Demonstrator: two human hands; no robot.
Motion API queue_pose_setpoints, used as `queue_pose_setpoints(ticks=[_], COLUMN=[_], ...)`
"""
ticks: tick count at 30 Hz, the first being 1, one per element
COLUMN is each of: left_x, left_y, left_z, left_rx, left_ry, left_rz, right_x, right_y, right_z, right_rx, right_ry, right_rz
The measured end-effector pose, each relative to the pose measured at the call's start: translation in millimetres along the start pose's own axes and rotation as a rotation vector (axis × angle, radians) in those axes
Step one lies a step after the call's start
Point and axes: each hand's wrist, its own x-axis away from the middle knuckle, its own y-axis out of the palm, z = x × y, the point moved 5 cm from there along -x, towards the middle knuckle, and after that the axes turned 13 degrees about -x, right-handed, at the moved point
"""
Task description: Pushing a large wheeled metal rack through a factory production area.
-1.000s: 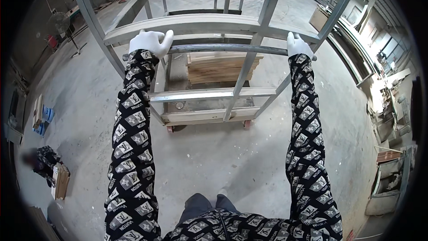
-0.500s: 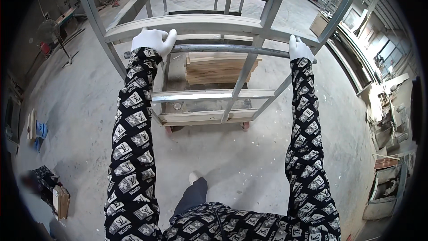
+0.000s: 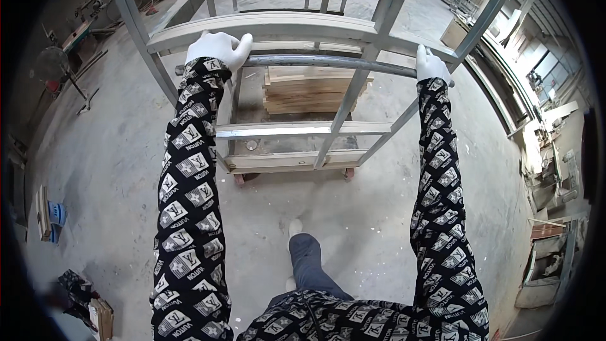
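Observation:
In front of me stands a tall grey metal frame cart (image 3: 284, 23) on small reddish wheels (image 3: 349, 175). A round metal push bar (image 3: 328, 62) runs across its near side. My left hand (image 3: 221, 49), in a white glove, is closed round the bar's left end, thumb against the rail above. At the right end my right hand (image 3: 432, 67), gloved too, grips the same bar, with its fingertips up by the rail. A stack of wooden boards (image 3: 309, 91) lies low inside the cart, seen through the frame.
On the left are a standing fan (image 3: 53, 66) and a blue bucket (image 3: 57, 213) beside upright wood pieces. A partly blurred, dark patterned shape (image 3: 77, 285) is at the lower left, near some short boards (image 3: 101, 319). Long planks (image 3: 495, 85) and scrap line the right side.
Bucket and boards on the left have slid down the picture while the cart stays in front of me, so we have moved forward. My legs have shifted in a step. Both grips are unchanged.

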Motion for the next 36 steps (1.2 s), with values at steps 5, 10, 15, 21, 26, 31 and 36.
queue_pose_setpoints(ticks=[5,10,15,21,26,31,36], left_x=[-3.6,0.4,-0.7,0.0,-11.0,3.5,7.3], left_y=[3.8,-3.3,-11.1,25.2,23.6,12.3,13.1], left_z=[2.2,38.4,46.1,43.5,43.8,39.1,41.2], left_rx=[-0.025,-0.032,-0.031,-0.044,-0.053,-0.038,-0.034], left_ry=[-0.038,-0.162,-0.229,-0.253,-0.242,-0.249,-0.230], left_rz=[0.015,-0.208,-0.243,-0.181,-0.173,-0.150,-0.119], right_x=[-2.6,-1.1,-3.2,-4.2,-5.5,2.2,8.0], right_y=[2.8,-29.6,-34.5,-12.2,-21.9,-28.5,-33.6], right_z=[11.7,28.8,38.7,51.9,54.0,43.2,45.3], right_rx=[-0.086,-0.061,-0.059,-0.040,-0.078,-0.042,0.000], right_ry=[0.052,-0.024,-0.037,-0.061,-0.110,-0.038,-0.023], right_rz=[0.155,0.195,0.075,-0.063,0.016,-0.106,-0.148])
